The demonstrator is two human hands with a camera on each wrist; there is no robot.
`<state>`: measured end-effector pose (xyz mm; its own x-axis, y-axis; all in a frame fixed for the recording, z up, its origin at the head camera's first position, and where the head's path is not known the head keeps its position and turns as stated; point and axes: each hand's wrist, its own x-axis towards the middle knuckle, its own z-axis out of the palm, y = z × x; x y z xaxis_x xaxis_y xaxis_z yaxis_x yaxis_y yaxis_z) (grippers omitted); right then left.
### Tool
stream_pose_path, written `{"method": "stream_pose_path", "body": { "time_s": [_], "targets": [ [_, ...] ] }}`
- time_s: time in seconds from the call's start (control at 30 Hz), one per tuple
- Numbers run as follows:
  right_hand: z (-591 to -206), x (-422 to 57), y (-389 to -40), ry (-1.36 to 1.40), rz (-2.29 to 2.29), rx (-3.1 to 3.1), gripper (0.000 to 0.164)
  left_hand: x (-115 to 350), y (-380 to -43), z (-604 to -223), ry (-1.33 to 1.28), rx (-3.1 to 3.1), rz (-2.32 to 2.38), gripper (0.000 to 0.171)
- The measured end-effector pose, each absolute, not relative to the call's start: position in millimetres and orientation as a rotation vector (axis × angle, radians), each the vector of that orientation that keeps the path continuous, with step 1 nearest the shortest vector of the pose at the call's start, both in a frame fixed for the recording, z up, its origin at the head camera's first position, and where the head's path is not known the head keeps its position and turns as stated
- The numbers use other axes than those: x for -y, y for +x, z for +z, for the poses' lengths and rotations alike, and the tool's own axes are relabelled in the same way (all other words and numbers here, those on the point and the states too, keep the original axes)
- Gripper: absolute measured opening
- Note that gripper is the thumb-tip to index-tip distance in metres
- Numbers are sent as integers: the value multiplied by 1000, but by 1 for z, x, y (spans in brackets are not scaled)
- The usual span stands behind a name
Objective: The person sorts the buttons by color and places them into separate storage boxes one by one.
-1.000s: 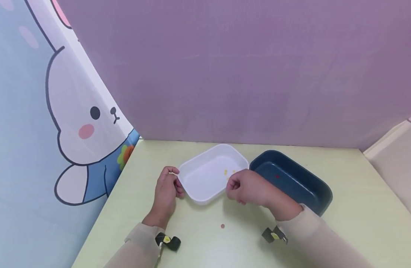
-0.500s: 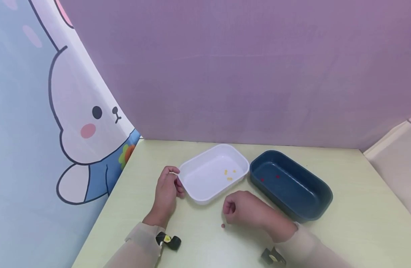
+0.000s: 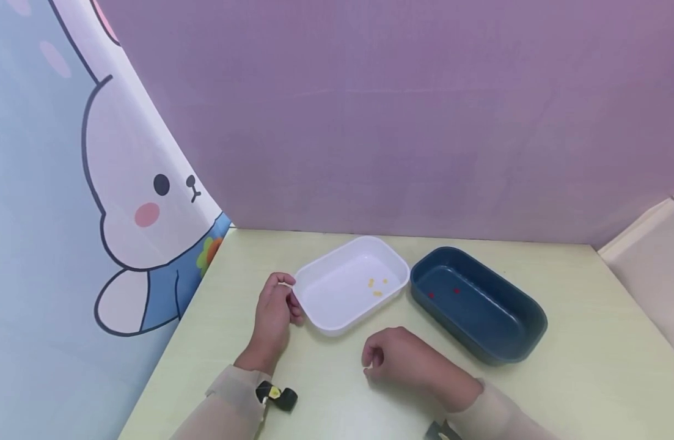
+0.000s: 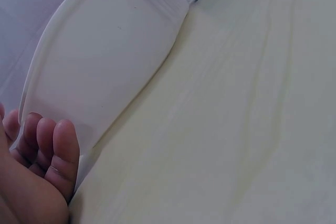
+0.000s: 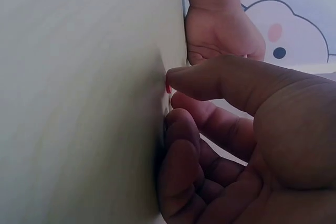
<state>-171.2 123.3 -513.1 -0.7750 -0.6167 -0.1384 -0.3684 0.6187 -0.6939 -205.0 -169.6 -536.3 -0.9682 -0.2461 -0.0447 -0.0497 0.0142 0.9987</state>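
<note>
My left hand [image 3: 273,318] holds the near left end of a white tray [image 3: 337,281], with its index finger at the rim and the other fingers curled against the outer wall. Thumb and index finger of my right hand [image 3: 399,363] come together low over the table, in front of the tray. Between their tips is a small red round piece [image 5: 168,85], partly covered by the thumb in the right wrist view. Several tiny yellow pieces [image 3: 377,294] lie inside the white tray. Two small red pieces [image 3: 456,291] lie in the dark blue tray [image 3: 507,330].
The two trays stand side by side on the pale yellow table [image 3: 600,342], their near corners almost touching. Behind the table rises a purple panel [image 3: 402,122]. A wall with a printed rabbit [image 3: 133,153] closes off the left side.
From above the white tray's near side, my right hand has come down to the red piece on the table. A second red piece shows in the blue tray. The left hand stays put.
</note>
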Motion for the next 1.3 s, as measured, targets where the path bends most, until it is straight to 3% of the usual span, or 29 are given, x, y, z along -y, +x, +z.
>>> {"method": "stream_pose_path", "body": {
  "time_s": [1.3],
  "targets": [
    [-525,-123,-168,-802,-899,-2555,27,170,-210,-544,353,2150,-2049,27]
  ]
}}
